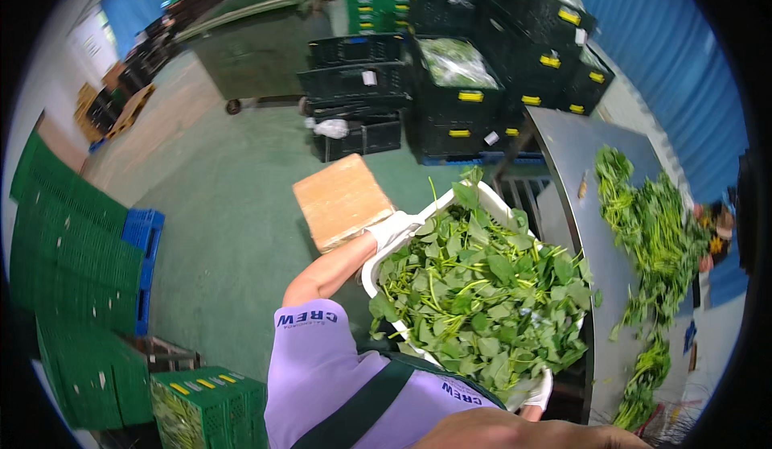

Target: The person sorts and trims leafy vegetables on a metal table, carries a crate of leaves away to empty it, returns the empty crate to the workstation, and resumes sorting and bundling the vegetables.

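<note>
A white plastic basket [371, 274], heaped with loose leafy green stems [482, 286], is right in front of my body. My left hand [395, 229], in a white glove, grips the basket's left rim. At the near right corner my right hand [540, 391], also white-gloved, holds the rim; part of it is hidden by the basket and leaves. Some leaves hang over the basket's sides. Just beyond my left hand is a brown box [344, 201] with a shiny, film-like edge. The basket's right side is close to the edge of a metal table [615, 304].
Bunches of greens [657, 238] lie on the table, with a person [715, 232] at its far side. Black crates [458, 111] and a wheeled bin [259, 57] stand ahead. Green crates [72, 244] and a blue pallet [145, 268] line the left.
</note>
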Demonstrator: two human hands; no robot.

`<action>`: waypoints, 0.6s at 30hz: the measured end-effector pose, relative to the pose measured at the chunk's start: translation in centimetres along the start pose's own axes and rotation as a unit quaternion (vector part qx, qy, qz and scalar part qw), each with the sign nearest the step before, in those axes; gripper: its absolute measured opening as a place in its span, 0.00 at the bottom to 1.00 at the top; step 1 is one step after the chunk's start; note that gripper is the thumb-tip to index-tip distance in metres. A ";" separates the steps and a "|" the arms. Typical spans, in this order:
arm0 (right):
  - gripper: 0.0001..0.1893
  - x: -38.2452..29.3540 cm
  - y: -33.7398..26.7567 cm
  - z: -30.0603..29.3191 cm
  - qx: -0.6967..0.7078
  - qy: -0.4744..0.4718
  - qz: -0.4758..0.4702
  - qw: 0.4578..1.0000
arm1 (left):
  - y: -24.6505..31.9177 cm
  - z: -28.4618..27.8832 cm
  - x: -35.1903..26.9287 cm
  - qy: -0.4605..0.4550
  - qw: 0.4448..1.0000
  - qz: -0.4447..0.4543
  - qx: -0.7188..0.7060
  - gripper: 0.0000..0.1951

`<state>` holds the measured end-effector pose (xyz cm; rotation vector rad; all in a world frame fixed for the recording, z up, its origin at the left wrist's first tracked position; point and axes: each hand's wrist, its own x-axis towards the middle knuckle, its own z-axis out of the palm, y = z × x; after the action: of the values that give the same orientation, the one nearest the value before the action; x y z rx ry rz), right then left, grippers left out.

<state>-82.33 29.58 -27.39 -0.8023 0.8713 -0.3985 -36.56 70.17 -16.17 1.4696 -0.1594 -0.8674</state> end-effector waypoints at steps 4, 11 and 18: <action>0.14 -6.7 -5.8 7.1 -0.177 -0.146 -0.128 0.965 | -7.4 -3.6 -10.6 0.052 0.984 0.161 -0.062 0.10; 0.17 -13.7 -15.6 30.4 -0.187 -0.242 -0.110 0.946 | 4.8 -16.2 -30.5 0.054 0.927 0.237 -0.286 0.23; 0.13 -13.8 -2.9 46.5 -0.195 -0.271 -0.012 0.943 | 4.0 -24.1 -43.4 0.337 0.867 0.310 -0.198 0.11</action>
<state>-53.30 57.31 -0.10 -1.2170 0.4221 -0.0094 -51.06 114.52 1.36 1.1418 0.0733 0.1603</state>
